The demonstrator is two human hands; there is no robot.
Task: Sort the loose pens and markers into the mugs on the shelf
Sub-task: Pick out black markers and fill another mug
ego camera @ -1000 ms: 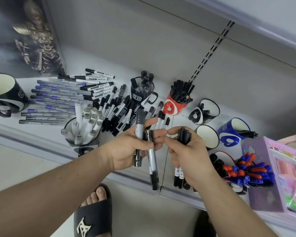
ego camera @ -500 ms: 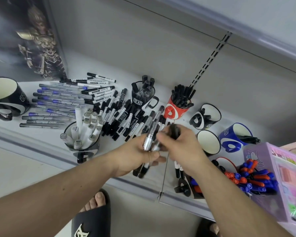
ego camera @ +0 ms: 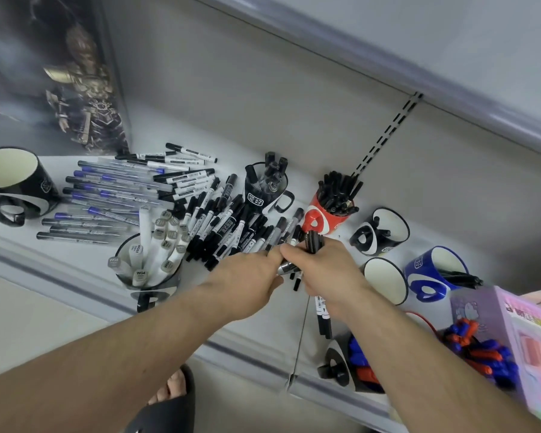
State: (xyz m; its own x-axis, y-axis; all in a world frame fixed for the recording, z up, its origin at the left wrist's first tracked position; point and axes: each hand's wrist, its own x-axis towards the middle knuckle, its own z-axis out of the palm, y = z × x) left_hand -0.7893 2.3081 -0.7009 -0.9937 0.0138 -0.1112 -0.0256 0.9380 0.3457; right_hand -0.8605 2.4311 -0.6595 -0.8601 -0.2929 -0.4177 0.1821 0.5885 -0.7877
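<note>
In the middle of the frame the left hand (ego camera: 250, 282) and the right hand (ego camera: 327, 270) met above the shelf (ego camera: 256, 326). The right hand gripped a bundle of black markers (ego camera: 313, 242). The left hand pinched a silver pen (ego camera: 286, 267) between the two hands. The loose markers (ego camera: 228, 226) lay just behind, with the red mug (ego camera: 320, 220) to their right.

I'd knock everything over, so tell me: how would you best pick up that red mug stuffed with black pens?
I'd grip the red mug round its lower body, coming from the front, shelf-edge side. The black pens bristle out of its mouth, so the rim gives no hold, and I can't make out a handle.
</note>
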